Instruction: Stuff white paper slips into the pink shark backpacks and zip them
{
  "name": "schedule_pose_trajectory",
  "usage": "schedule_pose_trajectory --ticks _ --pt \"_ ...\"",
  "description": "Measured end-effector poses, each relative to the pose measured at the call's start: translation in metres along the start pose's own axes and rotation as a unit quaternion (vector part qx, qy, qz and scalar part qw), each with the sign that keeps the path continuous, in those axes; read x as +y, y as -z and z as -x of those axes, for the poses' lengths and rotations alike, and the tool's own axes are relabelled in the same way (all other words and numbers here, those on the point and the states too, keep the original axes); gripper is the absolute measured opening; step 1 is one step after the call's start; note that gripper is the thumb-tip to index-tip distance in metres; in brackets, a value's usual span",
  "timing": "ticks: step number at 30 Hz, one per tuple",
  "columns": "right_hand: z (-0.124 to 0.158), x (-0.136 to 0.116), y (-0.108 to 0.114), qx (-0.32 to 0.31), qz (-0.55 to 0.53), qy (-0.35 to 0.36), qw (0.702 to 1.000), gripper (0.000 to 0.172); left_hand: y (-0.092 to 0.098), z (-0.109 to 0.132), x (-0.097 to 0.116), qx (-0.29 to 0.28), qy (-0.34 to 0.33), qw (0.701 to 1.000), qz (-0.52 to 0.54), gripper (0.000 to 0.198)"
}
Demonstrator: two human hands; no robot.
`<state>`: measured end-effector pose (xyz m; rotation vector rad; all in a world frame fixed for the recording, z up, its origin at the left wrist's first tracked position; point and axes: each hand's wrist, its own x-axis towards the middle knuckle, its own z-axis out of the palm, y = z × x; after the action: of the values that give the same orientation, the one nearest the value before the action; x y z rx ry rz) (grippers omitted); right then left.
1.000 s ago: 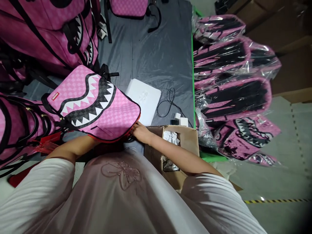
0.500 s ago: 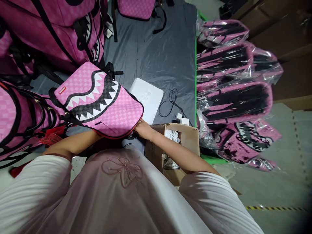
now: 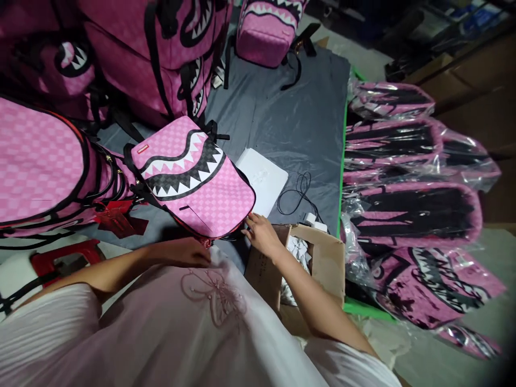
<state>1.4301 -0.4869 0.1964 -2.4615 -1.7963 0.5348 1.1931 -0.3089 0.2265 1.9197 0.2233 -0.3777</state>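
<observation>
A pink checkered backpack (image 3: pixel 217 201) with a shark-mouth print lies on the grey-covered table in front of me, its red-lined opening edge toward my body. My right hand (image 3: pixel 263 235) is at its near right corner, fingers apart and slightly bent, the fingertips touching the edge. Close to my shirt, below the near edge, my left hand (image 3: pixel 197 251) is closed. A small red piece (image 3: pixel 208 243) shows just beside its fingers; what they hold is hidden. Red hang tags (image 3: pixel 121 217) lie left of the backpack, beside another pink backpack (image 3: pixel 38 161).
More pink backpacks (image 3: pixel 266 32) stand at the back and left. Beyond the backpack lie a white sheet stack (image 3: pixel 264 177) and a black cable (image 3: pixel 296 193). An open cardboard box (image 3: pixel 328 258) with crumpled paper sits by my right forearm. Plastic-wrapped backpacks (image 3: pixel 415 212) line the right side.
My left hand has come out from beneath the backpack toward my shirt. My right hand has loosened at the corner. The view has shifted, so everything appears lower and farther right.
</observation>
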Motion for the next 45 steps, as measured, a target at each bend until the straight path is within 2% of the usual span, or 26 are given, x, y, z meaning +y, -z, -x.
schedule_pose_trajectory --ticks 2,4,5,6,7,9,14,19,21,25,29,34,36,40,45 --pt "0.012 -0.003 0.002 0.006 -0.016 -0.066 0.998 0.027 0.012 0.009 -0.011 0.121 0.045 0.989 -0.074 0.033" --pt "0.017 -0.009 0.0 0.029 -0.04 -0.118 0.992 0.029 0.023 0.008 -0.027 0.276 0.115 0.933 -0.202 0.029" --pt "0.017 -0.012 -0.001 0.047 -0.051 -0.13 0.989 0.03 0.028 0.005 -0.035 0.32 0.14 0.899 -0.264 0.028" --pt "0.016 -0.015 -0.003 0.063 -0.06 -0.133 0.987 0.029 0.033 0.0 -0.042 0.332 0.154 0.877 -0.311 0.03" --pt "0.014 -0.017 -0.006 0.075 -0.069 -0.129 0.986 0.029 0.036 -0.006 -0.048 0.325 0.158 0.867 -0.344 0.03" --pt "0.01 -0.019 -0.013 0.092 -0.085 -0.116 0.985 0.029 0.039 -0.016 -0.057 0.303 0.152 0.864 -0.372 0.023" --pt "0.003 -0.024 -0.025 0.146 -0.087 -0.09 0.981 0.031 0.037 -0.022 -0.061 0.294 0.177 0.872 -0.35 0.021" --pt "-0.023 -0.054 -0.016 0.255 -0.007 -0.056 0.965 0.034 0.035 -0.021 -0.06 0.309 0.196 0.868 -0.334 0.016" --pt "-0.042 -0.07 -0.01 0.263 0.0 -0.022 0.965 0.034 0.035 -0.021 -0.062 0.317 0.184 0.866 -0.339 0.016" --pt "-0.087 -0.096 -0.001 0.204 -0.013 0.031 0.978 0.031 0.033 -0.018 -0.068 0.333 0.157 0.868 -0.334 0.018" --pt "-0.126 -0.112 0.003 0.125 -0.012 0.04 0.991 0.033 0.03 -0.018 -0.074 0.361 0.144 0.866 -0.313 0.017" --pt "-0.167 -0.131 0.01 0.042 0.032 0.105 0.993 0.047 0.023 -0.022 -0.078 0.382 0.116 0.872 -0.284 0.028" --pt "-0.184 -0.138 0.011 -0.01 0.042 0.124 0.991 0.056 0.014 -0.021 -0.077 0.371 0.077 0.887 -0.263 0.024" --pt "-0.216 -0.152 0.008 -0.094 0.073 0.112 0.987 0.068 -0.012 -0.024 -0.068 0.318 -0.073 0.93 -0.17 0.018" --pt "-0.234 -0.161 0.004 -0.107 0.1 0.1 0.984 0.069 -0.028 -0.031 -0.066 0.327 -0.129 0.928 -0.124 0.021"
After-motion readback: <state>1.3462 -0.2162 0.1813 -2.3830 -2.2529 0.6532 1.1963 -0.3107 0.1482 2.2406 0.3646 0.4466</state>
